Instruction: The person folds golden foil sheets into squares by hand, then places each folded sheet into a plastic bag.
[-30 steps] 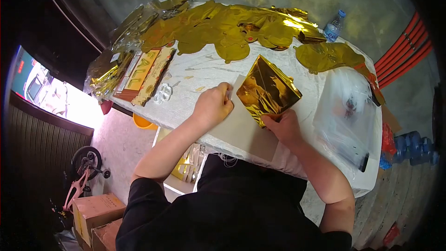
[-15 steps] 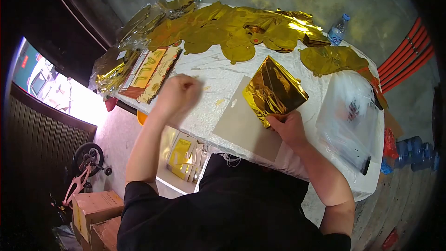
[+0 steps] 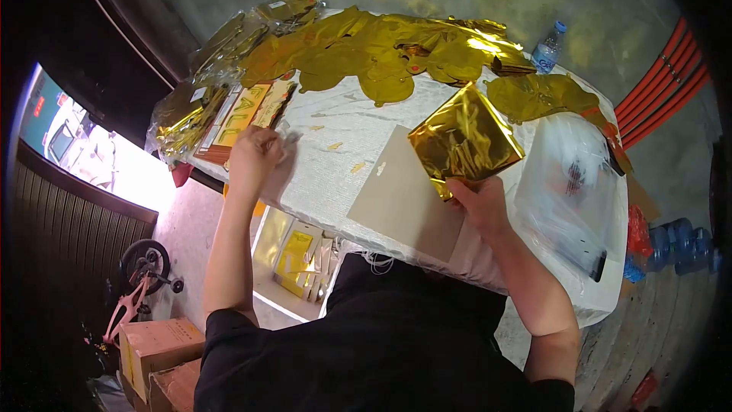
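My right hand (image 3: 480, 202) grips the lower corner of a folded gold foil balloon (image 3: 467, 137), holding it above the table. Below it lies a plain grey-beige card (image 3: 402, 194) with a hanging hole. At the table's left, my left hand (image 3: 255, 154) has its fingers curled together over the near end of a stack of printed cards (image 3: 238, 116) with "FALL" lettering. Whether anything is between those fingers is hidden. Flat gold foil balloons (image 3: 343, 49) are heaped along the far edge.
Clear-wrapped gold packs (image 3: 179, 114) lie at the far left. On the right are another foil balloon (image 3: 541, 98), a clear plastic bag (image 3: 568, 191) and a water bottle (image 3: 547, 49). An open box (image 3: 293, 267) with gold packets stands below the table's near edge.
My left hand has moved left and slightly down to the printed cards. The folded foil in my right hand has shifted right and turned flatter towards me.
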`<move>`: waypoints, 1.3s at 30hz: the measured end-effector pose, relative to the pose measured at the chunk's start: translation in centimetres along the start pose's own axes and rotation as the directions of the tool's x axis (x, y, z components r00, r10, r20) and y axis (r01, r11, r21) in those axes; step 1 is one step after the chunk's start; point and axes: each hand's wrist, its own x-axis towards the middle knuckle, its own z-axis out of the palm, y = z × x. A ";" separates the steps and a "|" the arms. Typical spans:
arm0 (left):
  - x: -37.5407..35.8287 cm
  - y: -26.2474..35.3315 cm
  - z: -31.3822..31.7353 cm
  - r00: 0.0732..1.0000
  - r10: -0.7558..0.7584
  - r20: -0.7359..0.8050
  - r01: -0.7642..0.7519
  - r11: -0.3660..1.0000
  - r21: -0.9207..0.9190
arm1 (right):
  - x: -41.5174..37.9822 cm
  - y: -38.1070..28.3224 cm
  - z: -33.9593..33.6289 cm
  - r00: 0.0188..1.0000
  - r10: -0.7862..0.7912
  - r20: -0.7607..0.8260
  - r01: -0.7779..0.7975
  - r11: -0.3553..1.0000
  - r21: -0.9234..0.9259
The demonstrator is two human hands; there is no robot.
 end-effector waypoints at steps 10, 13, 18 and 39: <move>0.9 6.1 2.2 0.881 0.053 0.470 0.401 0.443 -0.802 | 0.6 -0.8 -1.2 0.996 -0.013 -0.088 0.018 0.998 0.053; -0.2 9.9 4.7 0.824 0.141 0.549 0.476 0.355 -0.805 | 0.7 -1.3 -1.4 0.988 0.000 -0.152 0.003 1.000 0.023; -1.8 13.6 8.5 0.816 0.280 0.506 0.179 0.710 -0.681 | 0.8 -1.0 -2.2 0.993 -0.039 -0.111 0.052 0.992 0.115; -3.3 11.6 5.2 0.907 0.388 0.161 -0.246 0.801 -0.545 | 0.9 -1.2 -1.6 0.696 0.513 0.503 -0.576 0.816 -0.035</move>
